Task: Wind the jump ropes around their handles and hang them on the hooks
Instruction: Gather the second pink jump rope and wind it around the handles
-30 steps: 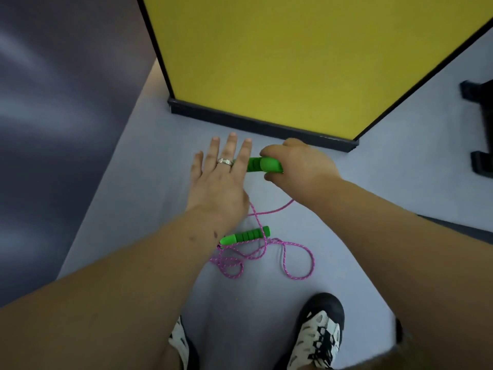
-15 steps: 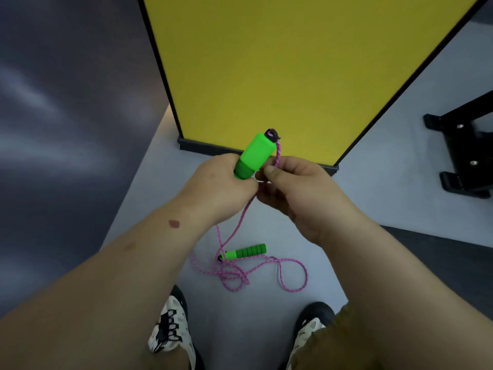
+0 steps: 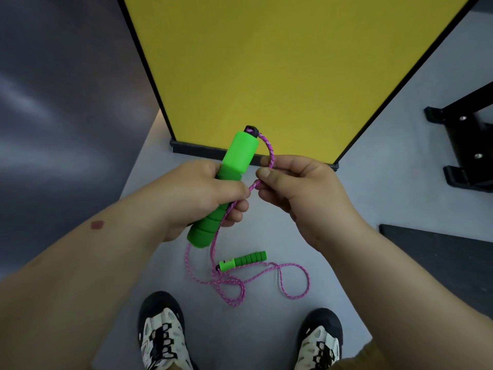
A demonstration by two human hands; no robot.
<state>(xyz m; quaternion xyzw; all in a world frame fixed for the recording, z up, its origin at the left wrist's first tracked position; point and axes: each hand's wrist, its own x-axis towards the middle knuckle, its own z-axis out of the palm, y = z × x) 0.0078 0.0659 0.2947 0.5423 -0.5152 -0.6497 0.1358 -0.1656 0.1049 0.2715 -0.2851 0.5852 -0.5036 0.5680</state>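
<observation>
One green handle (image 3: 226, 186) is gripped in the left hand (image 3: 197, 194), fingers closed round its middle, black cap end tilted up and away. The pink rope (image 3: 270, 149) leaves that cap, arcs over, and is pinched between thumb and forefinger of the right hand (image 3: 298, 190), just beside the handle. Below the pinch the rope is trapped under the left fingers, then drops to the grey floor (image 3: 346, 263). There the second handle (image 3: 242, 260) lies loose among tangled loops, between the shoes (image 3: 162, 335) and the yellow panel (image 3: 266, 62).

Winding appears barely begun; no turns are seen on the handle. No hooks are in view.

For a good wind, the rope is best kept taut from the pinch and laid in close turns side by side. The first turn should be pinned by the left thumb. The floor tangle may snag as slack is drawn up, so it should be fed slowly.
</observation>
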